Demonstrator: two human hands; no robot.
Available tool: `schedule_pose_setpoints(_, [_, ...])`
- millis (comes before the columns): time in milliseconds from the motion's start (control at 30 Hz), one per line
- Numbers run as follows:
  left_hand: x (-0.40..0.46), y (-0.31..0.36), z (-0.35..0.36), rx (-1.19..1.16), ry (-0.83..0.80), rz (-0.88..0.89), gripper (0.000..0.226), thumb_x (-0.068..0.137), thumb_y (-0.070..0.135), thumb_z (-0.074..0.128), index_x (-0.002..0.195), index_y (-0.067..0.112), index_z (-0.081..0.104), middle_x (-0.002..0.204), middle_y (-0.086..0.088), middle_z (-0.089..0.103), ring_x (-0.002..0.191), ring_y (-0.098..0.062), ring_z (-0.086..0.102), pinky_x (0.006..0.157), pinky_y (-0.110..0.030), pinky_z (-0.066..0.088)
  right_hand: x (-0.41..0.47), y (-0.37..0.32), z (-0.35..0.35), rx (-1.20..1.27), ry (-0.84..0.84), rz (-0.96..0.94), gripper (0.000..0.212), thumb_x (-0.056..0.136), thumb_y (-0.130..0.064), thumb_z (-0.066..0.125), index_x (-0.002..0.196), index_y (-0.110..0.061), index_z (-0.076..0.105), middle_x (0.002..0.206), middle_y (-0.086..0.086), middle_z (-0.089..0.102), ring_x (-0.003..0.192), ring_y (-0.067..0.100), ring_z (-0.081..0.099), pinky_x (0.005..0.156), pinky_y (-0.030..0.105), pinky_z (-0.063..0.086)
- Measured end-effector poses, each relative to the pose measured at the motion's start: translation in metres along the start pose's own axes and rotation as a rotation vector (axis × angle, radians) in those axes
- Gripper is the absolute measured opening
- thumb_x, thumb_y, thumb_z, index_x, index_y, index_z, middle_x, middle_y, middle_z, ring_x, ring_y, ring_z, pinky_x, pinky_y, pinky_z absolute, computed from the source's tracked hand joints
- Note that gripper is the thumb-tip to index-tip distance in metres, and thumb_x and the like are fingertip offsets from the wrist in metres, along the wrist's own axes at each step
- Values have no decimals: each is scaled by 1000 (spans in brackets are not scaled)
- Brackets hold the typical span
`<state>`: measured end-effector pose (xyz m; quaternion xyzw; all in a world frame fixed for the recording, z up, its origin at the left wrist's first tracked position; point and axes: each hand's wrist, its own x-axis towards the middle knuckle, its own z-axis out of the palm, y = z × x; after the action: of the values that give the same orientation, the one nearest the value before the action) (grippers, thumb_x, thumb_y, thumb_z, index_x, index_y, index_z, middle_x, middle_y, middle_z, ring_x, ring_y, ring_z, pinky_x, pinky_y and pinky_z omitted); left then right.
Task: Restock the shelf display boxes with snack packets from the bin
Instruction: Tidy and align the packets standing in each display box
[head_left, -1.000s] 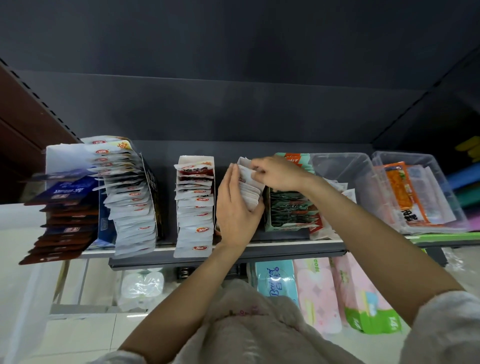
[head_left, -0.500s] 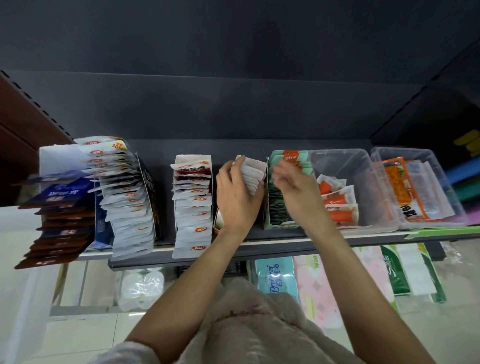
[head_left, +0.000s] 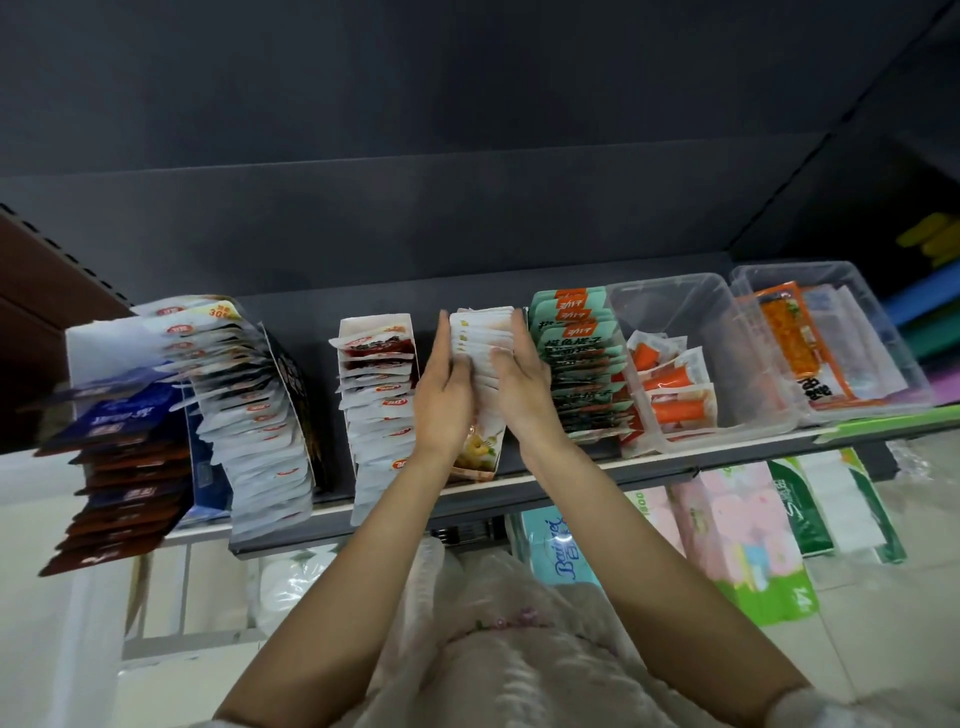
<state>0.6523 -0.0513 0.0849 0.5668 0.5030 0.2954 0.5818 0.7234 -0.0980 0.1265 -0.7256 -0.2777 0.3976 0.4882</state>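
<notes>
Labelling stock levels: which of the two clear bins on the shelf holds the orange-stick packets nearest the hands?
The left clear bin, beside the green packet row. Its small orange-stick packets sit at its near-left corner; the right clear bin holds larger flat orange packs, farther from both hands.

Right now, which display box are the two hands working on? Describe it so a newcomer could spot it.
On the dark shelf, find the row of snack boxes. The display box is third from the left, between the red-labelled white packets and the teal packets. Its white packets are squeezed between the left hand and right hand, and yellow food is pictured on its front.
</notes>
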Motion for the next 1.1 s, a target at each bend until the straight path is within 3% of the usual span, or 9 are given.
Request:
schedule_pose_setpoints(233, [-4, 14, 4, -99, 27, 20, 57, 102, 17, 35, 153, 25, 9, 140, 19, 34, 127, -1, 40, 112, -27, 31, -1, 0, 14, 132, -26, 36, 65, 96, -19, 42, 152, -25, 8, 148, -3, 34, 136, 11, 34, 114, 36, 30])
schedule_pose_setpoints(400, [1, 14, 2, -53, 20, 62, 52, 102, 17, 36, 151, 18, 21, 155, 2, 29, 141, -10, 26, 118, -32, 22, -5, 13, 3, 126, -70, 19, 40, 98, -5, 39, 124, -35, 37, 109, -25, 52, 97, -22, 51, 81, 2, 39])
schedule_pose_setpoints(533, [18, 23, 0, 31, -65, 37, 56, 102, 18, 33, 153, 21, 9, 160, 6, 11, 146, -8, 9, 121, -33, 10, -3, 15, 7, 74, -102, -25, 52, 92, 8, 41, 117, -36, 29, 107, -23, 49, 93, -24, 49, 81, -1, 37])
schedule_pose_setpoints(633, [11, 31, -1, -26, -95, 4, 57, 103, 22, 33, 153, 26, 7, 160, 9, 11, 146, -7, 11, 119, -28, 11, -7, 16, 8, -55, -52, -58, 50, 90, 6, 47, 127, -27, 36, 122, -11, 52, 113, -16, 47, 99, 15, 39])
schedule_pose_setpoints(700, [-5, 32, -2, -68, -102, 12, 54, 103, 23, 34, 151, 31, 12, 155, 16, 22, 139, 4, 21, 112, -16, 18, -14, 13, 5, -247, -55, -100, 66, 91, 3, 47, 148, -16, 22, 153, 4, 29, 141, 6, 25, 117, 32, 23])
schedule_pose_setpoints(767, [-23, 23, -4, -85, -103, 43, 47, 102, 18, 34, 143, 37, 21, 135, 35, 32, 118, 26, 31, 96, 2, 24, -21, 5, -6, -526, -32, -201, 72, 92, 3, 47, 152, -14, 11, 160, 3, 6, 146, 13, 8, 116, 26, 16])
schedule_pose_setpoints(900, [-41, -3, -8, 71, -97, 86, 56, 96, 5, 45, 141, 31, 22, 130, 34, 31, 118, 27, 29, 100, 0, 23, -6, -21, -30, -894, 10, -491, 56, 89, 8, 50, 141, -11, 41, 147, 7, 39, 134, 19, 38, 109, 24, 30])
schedule_pose_setpoints(1000, [-37, -16, -1, 339, -65, 147, 91, 83, 10, 67, 151, 14, 8, 155, 2, 23, 141, -4, 19, 119, -26, 14, 31, -26, -34, -1094, -18, -504, 47, 91, 5, 47, 135, -14, 50, 131, 8, 54, 120, 23, 50, 94, 30, 43])
schedule_pose_setpoints(1100, [-31, -16, 14, 481, 39, 219, 113, 74, 29, 79, 151, 7, -1, 159, -13, 7, 146, -21, 6, 115, -22, 5, 56, -27, -30, -1234, -51, -556, 43, 91, 2, 47, 131, -13, 52, 126, 8, 56, 118, 25, 48, 88, 33, 45])
